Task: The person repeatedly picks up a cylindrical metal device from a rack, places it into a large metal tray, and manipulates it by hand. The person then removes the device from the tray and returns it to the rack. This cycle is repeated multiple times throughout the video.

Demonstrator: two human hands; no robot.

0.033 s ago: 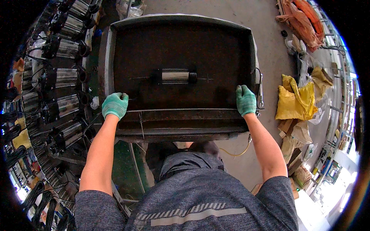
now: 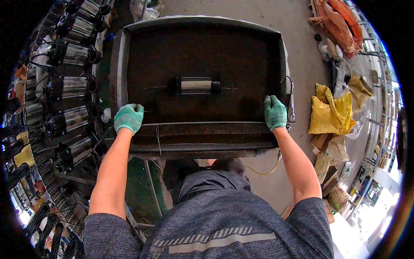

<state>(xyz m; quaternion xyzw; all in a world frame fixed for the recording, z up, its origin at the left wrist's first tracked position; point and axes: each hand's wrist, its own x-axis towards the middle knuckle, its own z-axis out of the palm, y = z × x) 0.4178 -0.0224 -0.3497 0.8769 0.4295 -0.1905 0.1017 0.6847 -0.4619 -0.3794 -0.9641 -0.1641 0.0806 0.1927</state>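
Observation:
A large dark metal tray (image 2: pixel 202 30) with raised walls fills the middle of the view. On its floor lies a silver cylinder (image 2: pixel 196 85) with black end caps and thin wires running out of both ends. My left hand (image 2: pixel 128 117), in a green glove, is closed on the tray's near rim at the left corner. My right hand (image 2: pixel 275 112), also gloved green, grips the near rim at the right corner. Both forearms are bare and reach forward from my grey shirt.
Rows of silver cylinders with black caps (image 2: pixel 73 54) sit in racks along the left. Yellow sacks (image 2: pixel 327 110) and orange bags (image 2: pixel 340 17) lie on the concrete floor (image 2: pixel 302 52) at the right. A metal hook (image 2: pixel 292 101) hangs at the tray's right wall, and a yellow hose (image 2: pixel 267 171) runs below it.

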